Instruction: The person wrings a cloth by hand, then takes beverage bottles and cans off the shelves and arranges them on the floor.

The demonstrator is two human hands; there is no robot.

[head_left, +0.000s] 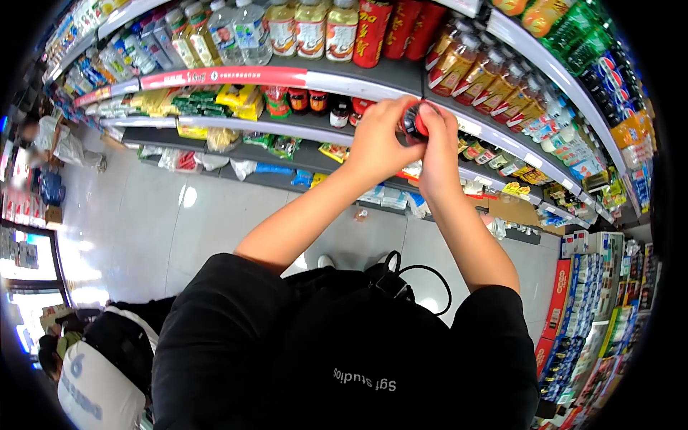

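Note:
A small dark jar or bottle with red on it (pixel 413 123) is held between my two hands, in front of a store shelf. My left hand (pixel 381 140) is closed around its left side. On the other side, my right hand (pixel 439 140) grips it, with the thumb near the red part. My fingers cover much of it, and its label cannot be read. Just left of my hands, dark jars (pixel 338 113) stand on the shelf below the drink bottles. Red cans (pixel 373 36) and bottles with golden contents (pixel 457 64) line the shelf above.
A curved shelf edge (pixel 344 87) runs right behind my hands. Packets (pixel 244 100) fill the lower shelves. At lower left is a person in a white top (pixel 97 387) with a black bag. Another stocked rack (pixel 573 308) stands at right. The floor (pixel 215 222) is tiled.

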